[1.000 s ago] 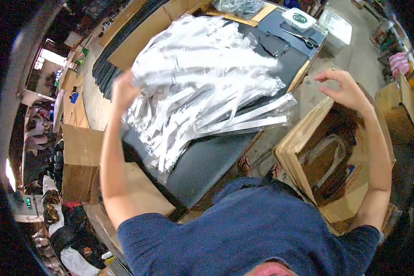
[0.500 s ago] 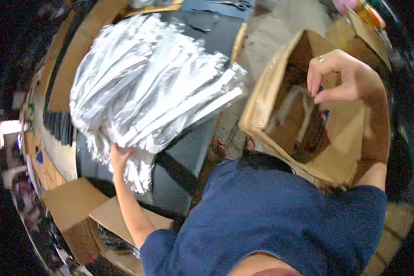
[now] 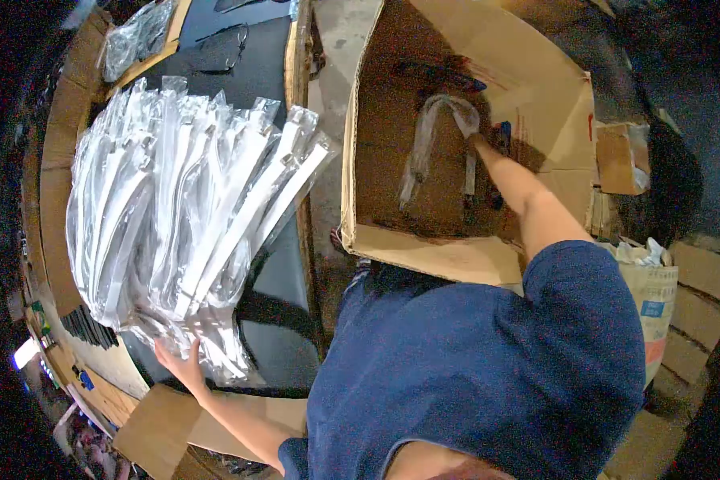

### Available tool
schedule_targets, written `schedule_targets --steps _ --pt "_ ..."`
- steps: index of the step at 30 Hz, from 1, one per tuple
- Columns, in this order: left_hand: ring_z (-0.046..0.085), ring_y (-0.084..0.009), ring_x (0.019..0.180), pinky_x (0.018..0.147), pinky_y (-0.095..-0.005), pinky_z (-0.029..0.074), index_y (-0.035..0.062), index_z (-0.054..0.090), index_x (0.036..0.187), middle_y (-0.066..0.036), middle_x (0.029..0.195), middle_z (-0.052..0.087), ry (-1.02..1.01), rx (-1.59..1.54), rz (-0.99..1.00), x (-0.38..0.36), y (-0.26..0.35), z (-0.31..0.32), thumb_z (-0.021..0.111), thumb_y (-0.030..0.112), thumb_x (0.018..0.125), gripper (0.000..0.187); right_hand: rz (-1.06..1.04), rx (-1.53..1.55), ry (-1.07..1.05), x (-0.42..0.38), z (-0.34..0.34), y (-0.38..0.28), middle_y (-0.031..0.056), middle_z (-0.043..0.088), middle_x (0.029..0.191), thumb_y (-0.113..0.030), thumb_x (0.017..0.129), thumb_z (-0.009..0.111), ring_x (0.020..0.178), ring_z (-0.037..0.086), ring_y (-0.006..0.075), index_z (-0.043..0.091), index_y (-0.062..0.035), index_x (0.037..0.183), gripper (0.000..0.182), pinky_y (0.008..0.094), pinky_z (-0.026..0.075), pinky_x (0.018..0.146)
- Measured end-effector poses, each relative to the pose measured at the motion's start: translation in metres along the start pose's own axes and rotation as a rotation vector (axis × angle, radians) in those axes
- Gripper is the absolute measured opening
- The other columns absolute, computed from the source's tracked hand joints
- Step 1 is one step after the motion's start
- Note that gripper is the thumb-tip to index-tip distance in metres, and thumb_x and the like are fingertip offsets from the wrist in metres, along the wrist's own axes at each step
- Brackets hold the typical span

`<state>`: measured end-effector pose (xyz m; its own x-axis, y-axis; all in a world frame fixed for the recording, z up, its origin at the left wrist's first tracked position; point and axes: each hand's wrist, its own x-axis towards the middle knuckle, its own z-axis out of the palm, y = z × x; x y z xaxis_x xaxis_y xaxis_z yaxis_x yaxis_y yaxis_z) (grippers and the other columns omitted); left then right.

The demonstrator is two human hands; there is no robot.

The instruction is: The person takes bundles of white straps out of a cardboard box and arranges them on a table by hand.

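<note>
A big fanned pile of white strips in clear plastic sleeves [image 3: 168, 208] lies on the dark tabletop at left. They look like belts; some ends show metal-like pieces. My left hand [image 3: 184, 368] touches the pile's lower edge, thumb and fingers apart. On the right, my right hand [image 3: 466, 124] reaches deep into a large cardboard box [image 3: 552, 104]. There it is at the bend of a plastic-sleeved strip [image 3: 424, 148] lying in a U shape on the bottom. Its fingers are too dim to make out.
Scissors [image 3: 238, 50] and a clear plastic bag [image 3: 138, 32] lie at the table's far end. A white printed sack [image 3: 652, 304] stands to the right of my body. An open carton [image 3: 156, 424] sits below the table at left. Dark strips [image 3: 90, 328] lie along the left.
My right hand has gone from a pinch above the box down inside it, to the U-shaped strip. My left hand stays at the pile's lower edge. The view has turned toward the right.
</note>
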<state>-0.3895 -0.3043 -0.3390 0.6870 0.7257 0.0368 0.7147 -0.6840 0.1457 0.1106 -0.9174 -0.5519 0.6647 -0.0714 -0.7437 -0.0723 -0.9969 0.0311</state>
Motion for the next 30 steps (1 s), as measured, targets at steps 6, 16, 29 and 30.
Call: schedule_targets --steps 6,16,29,30 --pt "0.042 -0.0305 0.119 0.097 -0.0395 0.039 0.0042 0.038 0.135 -0.018 0.138 0.031 0.249 -0.020 0.124 -0.012 0.042 -0.033 0.072 0.014 0.075 0.070 0.008 0.100 0.150 0.019 0.045 -0.002 0.0157 0.061 0.085 -0.019 0.080 0.058 0.073 0.062 0.0259 0.057 0.0018 0.092 0.024 0.0419 0.049 0.063" --pt "0.058 -0.0193 0.097 0.086 -0.0315 0.044 0.0017 0.060 0.113 -0.011 0.106 0.061 0.223 -0.475 0.460 0.039 0.221 -0.038 0.063 -0.004 0.078 0.035 -0.553 -0.186 -0.081 -0.047 -0.096 -0.019 0.0153 0.060 0.081 -0.013 0.081 0.061 0.075 0.062 0.0266 0.056 0.0027 0.085 0.017 0.0418 0.051 0.064" --pt "0.045 -0.0281 0.119 0.100 -0.0403 0.036 0.0146 0.058 0.118 -0.010 0.128 0.048 0.235 -0.801 1.549 0.030 0.474 -0.079 0.064 0.004 0.069 0.050 -0.601 1.221 -0.289 -0.290 -0.215 -0.064 0.0079 0.064 0.088 -0.013 0.083 0.062 0.077 0.062 0.0137 0.061 -0.0010 0.100 0.021 0.0265 0.051 0.067" --pt "0.041 -0.0270 0.123 0.101 -0.0414 0.034 0.0147 0.057 0.119 -0.009 0.130 0.045 0.315 -0.675 1.699 0.030 0.487 -0.085 0.059 0.011 0.075 0.044 -0.685 1.346 -0.313 -0.296 -0.213 -0.067 0.0080 0.064 0.091 -0.012 0.083 0.062 0.080 0.063 0.0138 0.061 -0.0016 0.101 0.022 0.0265 0.052 0.069"
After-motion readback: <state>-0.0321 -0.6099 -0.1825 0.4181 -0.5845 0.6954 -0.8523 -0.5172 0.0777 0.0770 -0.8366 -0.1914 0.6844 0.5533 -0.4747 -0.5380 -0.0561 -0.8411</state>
